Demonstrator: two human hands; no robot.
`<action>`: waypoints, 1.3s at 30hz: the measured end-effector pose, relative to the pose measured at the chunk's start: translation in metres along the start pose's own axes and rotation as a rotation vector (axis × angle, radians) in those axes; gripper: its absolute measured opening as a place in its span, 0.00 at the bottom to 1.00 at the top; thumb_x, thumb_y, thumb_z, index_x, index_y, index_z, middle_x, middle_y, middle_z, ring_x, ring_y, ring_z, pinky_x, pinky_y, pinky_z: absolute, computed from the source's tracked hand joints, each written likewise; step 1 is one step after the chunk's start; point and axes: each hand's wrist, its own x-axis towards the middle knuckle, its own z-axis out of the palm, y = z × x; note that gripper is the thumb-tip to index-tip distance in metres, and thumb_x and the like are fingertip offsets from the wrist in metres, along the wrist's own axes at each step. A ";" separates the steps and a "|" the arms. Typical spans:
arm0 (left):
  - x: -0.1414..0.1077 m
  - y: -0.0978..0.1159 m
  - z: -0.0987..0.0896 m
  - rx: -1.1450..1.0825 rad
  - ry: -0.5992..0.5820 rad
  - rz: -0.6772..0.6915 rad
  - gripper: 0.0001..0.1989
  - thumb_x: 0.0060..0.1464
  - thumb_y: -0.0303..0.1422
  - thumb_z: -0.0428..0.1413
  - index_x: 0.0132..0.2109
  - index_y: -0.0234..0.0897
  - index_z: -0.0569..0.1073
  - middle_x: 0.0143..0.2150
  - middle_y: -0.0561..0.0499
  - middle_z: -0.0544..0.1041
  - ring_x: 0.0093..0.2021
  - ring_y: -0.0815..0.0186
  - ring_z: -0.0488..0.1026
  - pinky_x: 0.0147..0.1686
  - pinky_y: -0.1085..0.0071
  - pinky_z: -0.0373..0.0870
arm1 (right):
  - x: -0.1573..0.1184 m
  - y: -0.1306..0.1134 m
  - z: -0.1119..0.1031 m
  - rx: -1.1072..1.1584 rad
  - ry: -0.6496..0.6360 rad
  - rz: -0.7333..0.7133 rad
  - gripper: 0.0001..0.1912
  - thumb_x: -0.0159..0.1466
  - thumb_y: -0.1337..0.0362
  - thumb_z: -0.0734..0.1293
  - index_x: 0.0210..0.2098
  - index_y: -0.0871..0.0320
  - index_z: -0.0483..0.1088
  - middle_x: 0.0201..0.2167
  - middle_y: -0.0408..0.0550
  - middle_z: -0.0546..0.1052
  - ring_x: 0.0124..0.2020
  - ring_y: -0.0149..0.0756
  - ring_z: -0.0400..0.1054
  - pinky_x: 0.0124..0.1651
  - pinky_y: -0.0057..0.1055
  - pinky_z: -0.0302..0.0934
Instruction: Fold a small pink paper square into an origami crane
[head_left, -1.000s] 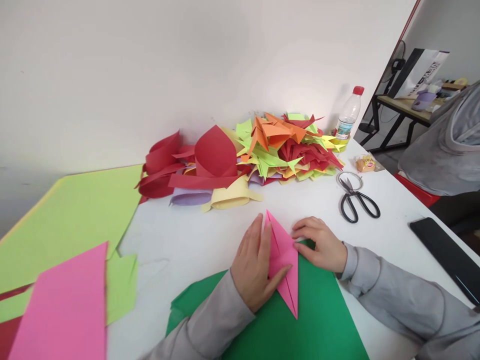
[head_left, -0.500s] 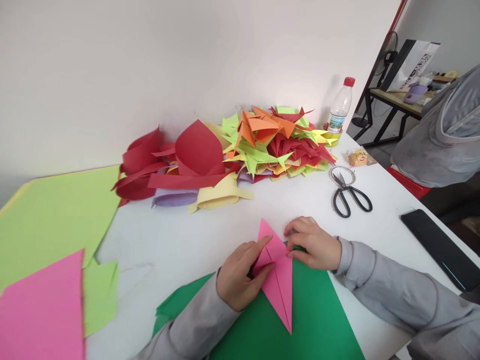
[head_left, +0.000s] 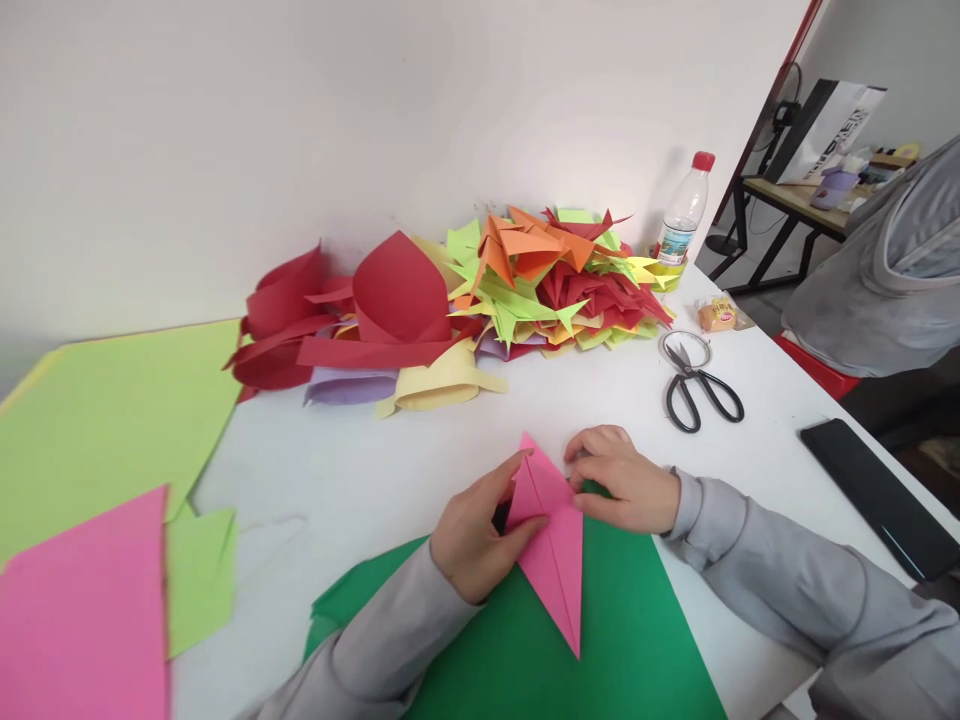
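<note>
A pink folded paper (head_left: 556,560), kite-shaped with a crease down its middle and a long point toward me, lies over a large green sheet (head_left: 637,630). My left hand (head_left: 476,535) grips its left side, thumb pressed on the face and index finger at the upper left edge. At the right corner, my right hand (head_left: 626,482) has its fingers curled and pinched against the paper's edge. Part of the paper's left edge is hidden behind my left hand.
Behind lies a pile of folded paper shapes (head_left: 525,290) against the wall. Black-handled scissors (head_left: 690,385), a phone (head_left: 877,495) and a plastic bottle (head_left: 679,220) are to the right. Pink (head_left: 90,610) and light green sheets (head_left: 127,420) lie left. A person in grey (head_left: 892,270) is at far right.
My left index finger has moved from across the paper's face to its upper left edge, uncovering more of the middle crease. The right hand stays at the right corner, nearly unmoved.
</note>
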 end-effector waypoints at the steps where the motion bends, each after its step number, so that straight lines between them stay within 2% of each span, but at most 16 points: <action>1: 0.000 0.001 0.000 0.016 -0.006 -0.005 0.31 0.49 0.41 0.58 0.59 0.36 0.66 0.35 0.51 0.80 0.33 0.61 0.76 0.32 0.67 0.74 | 0.001 -0.002 0.002 -0.033 0.011 0.013 0.06 0.62 0.64 0.69 0.30 0.58 0.70 0.43 0.48 0.70 0.47 0.40 0.61 0.53 0.43 0.52; 5: 0.005 0.009 -0.006 0.144 0.044 0.071 0.29 0.56 0.41 0.55 0.61 0.34 0.62 0.24 0.56 0.74 0.26 0.64 0.72 0.28 0.69 0.70 | 0.004 -0.008 0.010 -0.162 0.048 0.063 0.12 0.64 0.60 0.67 0.27 0.59 0.68 0.41 0.49 0.70 0.44 0.39 0.60 0.51 0.42 0.52; 9: 0.010 0.017 -0.014 0.395 0.180 0.283 0.24 0.61 0.40 0.50 0.59 0.30 0.62 0.21 0.57 0.68 0.21 0.65 0.67 0.26 0.68 0.67 | 0.003 -0.009 0.014 -0.278 0.087 0.086 0.13 0.62 0.55 0.69 0.31 0.60 0.69 0.40 0.51 0.71 0.42 0.42 0.61 0.48 0.42 0.54; 11: 0.010 0.020 -0.014 0.557 0.246 0.380 0.21 0.61 0.39 0.51 0.56 0.30 0.65 0.26 0.50 0.72 0.25 0.61 0.70 0.28 0.66 0.68 | 0.002 -0.009 0.015 -0.313 0.107 0.068 0.13 0.62 0.55 0.69 0.34 0.60 0.69 0.41 0.52 0.72 0.43 0.43 0.62 0.48 0.42 0.55; 13: 0.010 0.021 -0.012 0.671 0.261 0.502 0.16 0.62 0.35 0.51 0.53 0.31 0.68 0.37 0.42 0.77 0.37 0.56 0.75 0.37 0.62 0.69 | 0.001 -0.008 0.016 -0.334 0.112 0.025 0.13 0.63 0.56 0.68 0.38 0.61 0.70 0.44 0.54 0.73 0.45 0.44 0.63 0.51 0.44 0.55; 16: 0.008 0.021 -0.005 0.738 0.145 0.620 0.19 0.64 0.36 0.45 0.56 0.28 0.67 0.54 0.36 0.74 0.55 0.51 0.70 0.54 0.56 0.63 | 0.000 -0.007 0.018 -0.368 0.101 -0.041 0.17 0.68 0.58 0.62 0.51 0.62 0.67 0.53 0.58 0.71 0.55 0.46 0.61 0.58 0.48 0.52; 20: 0.005 0.014 0.004 0.772 0.037 0.588 0.29 0.66 0.43 0.38 0.60 0.21 0.62 0.59 0.31 0.69 0.60 0.48 0.65 0.57 0.53 0.60 | -0.003 -0.006 0.019 -0.393 -0.011 -0.085 0.27 0.71 0.55 0.55 0.64 0.63 0.54 0.64 0.57 0.62 0.66 0.45 0.51 0.65 0.54 0.44; 22: 0.004 0.011 0.006 0.764 0.042 0.554 0.31 0.66 0.44 0.38 0.63 0.19 0.58 0.61 0.30 0.66 0.62 0.47 0.63 0.58 0.52 0.60 | -0.003 -0.006 0.019 -0.398 -0.058 -0.082 0.29 0.71 0.53 0.53 0.66 0.64 0.52 0.65 0.57 0.59 0.67 0.46 0.49 0.66 0.55 0.41; 26: 0.001 0.007 0.006 0.736 0.080 0.455 0.38 0.63 0.50 0.39 0.66 0.18 0.50 0.63 0.26 0.61 0.64 0.43 0.59 0.58 0.49 0.60 | -0.004 -0.006 0.020 -0.419 -0.070 -0.085 0.28 0.72 0.53 0.52 0.66 0.63 0.52 0.67 0.55 0.56 0.68 0.46 0.47 0.67 0.57 0.39; 35: 0.001 0.008 0.007 0.703 0.070 0.463 0.37 0.63 0.49 0.42 0.65 0.17 0.53 0.63 0.25 0.61 0.64 0.42 0.58 0.57 0.47 0.63 | -0.004 -0.007 0.019 -0.458 -0.046 -0.095 0.28 0.70 0.55 0.55 0.65 0.63 0.54 0.65 0.58 0.59 0.68 0.46 0.48 0.67 0.57 0.41; 39: 0.001 0.009 0.007 0.698 0.082 0.468 0.37 0.63 0.48 0.43 0.64 0.16 0.53 0.62 0.23 0.61 0.65 0.41 0.57 0.57 0.47 0.63 | -0.003 -0.007 0.019 -0.455 -0.066 -0.105 0.29 0.71 0.55 0.55 0.66 0.63 0.50 0.66 0.59 0.56 0.68 0.46 0.47 0.66 0.58 0.41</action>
